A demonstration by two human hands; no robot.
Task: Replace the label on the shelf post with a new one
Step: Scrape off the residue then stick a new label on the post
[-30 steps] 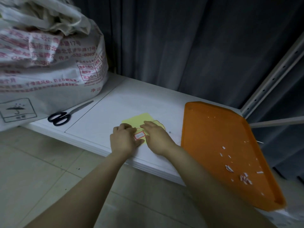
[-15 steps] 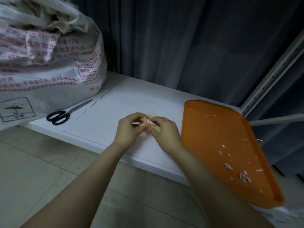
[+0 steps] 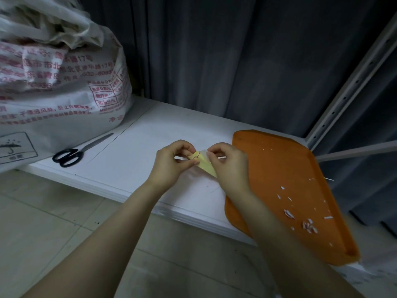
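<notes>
Yellow backing sheet (image 3: 206, 166) is now lifted off the white shelf board (image 3: 137, 160); a second ago I had it flat there. My left hand (image 3: 171, 162) and right hand (image 3: 228, 166) pinch it between them, peeling, I judge. New label too small to place. Shelf post (image 3: 352, 82) at 2 o'clock, unreached. Orange tray (image 3: 279, 168) at 3 o'clock.

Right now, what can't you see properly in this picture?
Head view only:
- Label's writing: the hands cover most of the yellow sheet, and it is too small.
- Bag print: blurred, cut off at left edge.
- Shelf post: runs out at the top right, no label visible.
</notes>
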